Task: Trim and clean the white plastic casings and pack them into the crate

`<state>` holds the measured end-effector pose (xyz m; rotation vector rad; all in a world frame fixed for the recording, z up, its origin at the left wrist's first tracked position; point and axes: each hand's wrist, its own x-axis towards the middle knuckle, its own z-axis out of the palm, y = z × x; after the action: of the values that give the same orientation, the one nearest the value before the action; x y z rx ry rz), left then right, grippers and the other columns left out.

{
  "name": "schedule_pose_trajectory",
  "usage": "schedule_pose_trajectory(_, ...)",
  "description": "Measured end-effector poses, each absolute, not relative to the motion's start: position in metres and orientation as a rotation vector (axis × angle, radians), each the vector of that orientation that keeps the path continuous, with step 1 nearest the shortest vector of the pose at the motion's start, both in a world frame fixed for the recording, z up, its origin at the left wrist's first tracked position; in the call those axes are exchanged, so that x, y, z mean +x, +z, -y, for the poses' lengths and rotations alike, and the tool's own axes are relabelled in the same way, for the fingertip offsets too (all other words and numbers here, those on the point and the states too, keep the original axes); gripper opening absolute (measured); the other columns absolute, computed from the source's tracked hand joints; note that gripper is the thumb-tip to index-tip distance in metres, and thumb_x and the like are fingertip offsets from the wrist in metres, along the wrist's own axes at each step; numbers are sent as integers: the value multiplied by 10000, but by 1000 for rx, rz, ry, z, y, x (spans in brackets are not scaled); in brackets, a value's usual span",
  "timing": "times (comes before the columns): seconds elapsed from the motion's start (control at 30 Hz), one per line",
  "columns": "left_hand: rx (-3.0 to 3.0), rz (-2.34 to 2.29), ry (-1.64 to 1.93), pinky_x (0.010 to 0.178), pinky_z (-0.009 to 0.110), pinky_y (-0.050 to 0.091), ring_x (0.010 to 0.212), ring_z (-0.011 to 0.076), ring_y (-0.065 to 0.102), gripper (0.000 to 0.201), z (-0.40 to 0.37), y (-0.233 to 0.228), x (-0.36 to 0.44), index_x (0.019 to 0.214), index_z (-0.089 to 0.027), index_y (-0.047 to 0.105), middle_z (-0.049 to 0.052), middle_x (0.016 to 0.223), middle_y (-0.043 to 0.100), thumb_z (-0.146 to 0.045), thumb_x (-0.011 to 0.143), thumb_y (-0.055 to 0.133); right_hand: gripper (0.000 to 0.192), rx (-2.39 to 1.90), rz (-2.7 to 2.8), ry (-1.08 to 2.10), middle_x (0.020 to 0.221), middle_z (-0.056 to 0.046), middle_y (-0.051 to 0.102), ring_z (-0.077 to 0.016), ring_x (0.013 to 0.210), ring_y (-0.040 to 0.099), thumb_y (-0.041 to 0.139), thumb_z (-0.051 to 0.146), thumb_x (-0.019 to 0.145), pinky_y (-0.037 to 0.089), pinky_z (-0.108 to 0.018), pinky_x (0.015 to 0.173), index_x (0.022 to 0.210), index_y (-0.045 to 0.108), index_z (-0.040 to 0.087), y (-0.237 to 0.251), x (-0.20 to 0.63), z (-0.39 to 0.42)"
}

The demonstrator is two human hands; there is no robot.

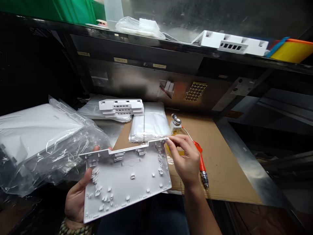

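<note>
A white plastic housing panel (132, 166), its inner side with clips and posts facing me, is held up over the near edge of the bench. My left hand (77, 197) grips its left edge, thumb on the inner face and fingers behind. At the panel's top right corner, my right hand (184, 156) pinches the edge between thumb and fingers. Behind the panel lies a stack of clear plastic bags (153, 122). A white pump bottle (176, 124) with a metal top stands just beyond my right hand, and a red air blow gun (201, 160) lies beside that hand.
More white panels (121, 106) are stacked at the back left. A large clear bag with white parts (44, 137) bulges at the left. Cardboard (227, 176) covers the bench on the right. Overhead, a metal shelf (171, 47) carries another white housing (234, 43) and a yellow bin (292, 50).
</note>
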<state>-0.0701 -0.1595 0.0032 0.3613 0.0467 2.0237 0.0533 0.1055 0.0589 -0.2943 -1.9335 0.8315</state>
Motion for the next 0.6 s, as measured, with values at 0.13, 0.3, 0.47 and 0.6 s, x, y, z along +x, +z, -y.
schedule_pose_trajectory(0.13,421,-36,2059,1289,442,72,1571,190,211,617,166,3,-69,1594,-540,192,-164,1695,243,-313,1048,17,128,-314,1955,798,973,-46,706,-172,878,677,672,166,975,577,-322,752,1038,770,218,61,54,-102)
schedule_pose_trajectory(0.3,405,-34,2070,1287,401,73,1569,175,201,613,168,-1,-67,1589,-558,154,-175,1693,220,-323,1043,3,111,-372,1975,886,990,-51,713,-176,905,682,671,225,982,577,-312,758,1022,774,218,47,55,-113)
schedule_pose_trajectory(0.47,352,-68,2072,1295,484,31,1578,223,187,556,166,-2,-71,1559,-581,253,-172,1640,390,-439,1046,90,152,-526,1937,934,954,-60,722,-180,869,688,675,308,977,581,-297,714,968,783,202,35,63,-129)
schedule_pose_trajectory(0.6,437,31,2129,1288,515,-3,1583,213,171,661,152,4,-64,1610,-466,258,-70,1662,405,-320,1040,-43,88,-472,1784,939,979,-48,721,-184,907,684,717,255,951,574,-308,748,996,786,227,54,69,-117)
